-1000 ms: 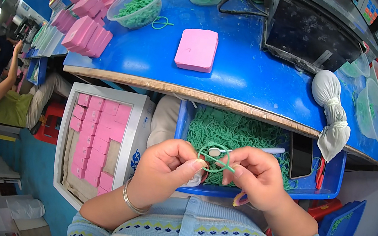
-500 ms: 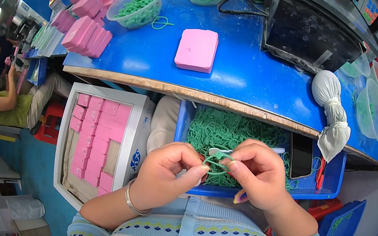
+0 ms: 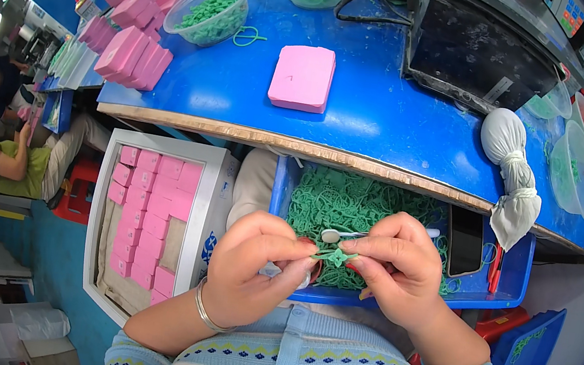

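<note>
Above the blue tray, both hands pinch one small green looped piece [image 3: 339,257], thin and wire-like, with a knobbly cluster at its right end. My left hand [image 3: 255,256] is closed, thumb and forefinger on its left end. My right hand [image 3: 399,268] pinches the cluster end from the other side. A slim metal tool with a round pale tip [image 3: 330,236] shows behind the piece, against my right fingers; its grip is partly hidden. Below, the blue tray [image 3: 409,306] is heaped with tangled green pieces [image 3: 349,198].
A dark phone [image 3: 464,240] lies in the tray's right part. Pink blocks [image 3: 155,227] fill a white-framed box at left. On the blue table [image 3: 375,119] are a pink block [image 3: 302,77], bowls of green pieces [image 3: 208,10], a tied white cloth bundle [image 3: 508,172] and a dark machine [image 3: 474,51].
The green piece's open loop has turned and now looks narrow and drawn out between my hands. My right fingers have shifted onto its cluster, and the tool's round tip shows more plainly.
</note>
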{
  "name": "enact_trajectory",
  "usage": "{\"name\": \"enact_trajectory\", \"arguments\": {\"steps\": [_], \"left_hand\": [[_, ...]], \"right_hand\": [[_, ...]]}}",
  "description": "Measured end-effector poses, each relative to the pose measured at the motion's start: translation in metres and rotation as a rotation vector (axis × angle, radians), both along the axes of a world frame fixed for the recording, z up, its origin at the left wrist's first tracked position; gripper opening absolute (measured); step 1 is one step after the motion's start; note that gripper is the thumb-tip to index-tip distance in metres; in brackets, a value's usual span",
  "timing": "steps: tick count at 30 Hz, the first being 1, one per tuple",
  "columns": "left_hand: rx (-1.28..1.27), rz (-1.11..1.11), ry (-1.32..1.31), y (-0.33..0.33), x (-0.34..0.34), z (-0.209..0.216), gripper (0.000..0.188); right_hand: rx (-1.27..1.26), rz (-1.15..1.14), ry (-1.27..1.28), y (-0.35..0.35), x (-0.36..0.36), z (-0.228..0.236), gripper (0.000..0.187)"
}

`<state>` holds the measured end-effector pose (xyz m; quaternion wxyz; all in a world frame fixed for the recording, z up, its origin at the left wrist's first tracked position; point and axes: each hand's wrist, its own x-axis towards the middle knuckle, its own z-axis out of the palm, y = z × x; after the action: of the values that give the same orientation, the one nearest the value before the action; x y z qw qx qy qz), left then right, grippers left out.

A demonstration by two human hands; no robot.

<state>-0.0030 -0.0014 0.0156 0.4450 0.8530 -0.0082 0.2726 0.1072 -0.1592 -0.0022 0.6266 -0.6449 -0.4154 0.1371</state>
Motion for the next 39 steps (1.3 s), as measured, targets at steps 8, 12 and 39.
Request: {"name": "enact_trajectory", "arguments": {"steps": [8,12,39], "left_hand": [[0.013,-0.047,0.039,-0.001,0.003,0.008,0.040],[0.107,-0.153,0.002,0.004,0.005,0.006,0.038],[-0.512,0.228,0.216,0.066,0.031,0.030,0.019]], "right_hand": [[0.003,0.006,-0.240,0.000,0.001,0.001,0.027],[0.037,-0.009,-0.307,0.001,-0.001,-0.002,0.028],[0.160,-0.001,1.633,0.007,0.017,-0.038,0.034]]}}
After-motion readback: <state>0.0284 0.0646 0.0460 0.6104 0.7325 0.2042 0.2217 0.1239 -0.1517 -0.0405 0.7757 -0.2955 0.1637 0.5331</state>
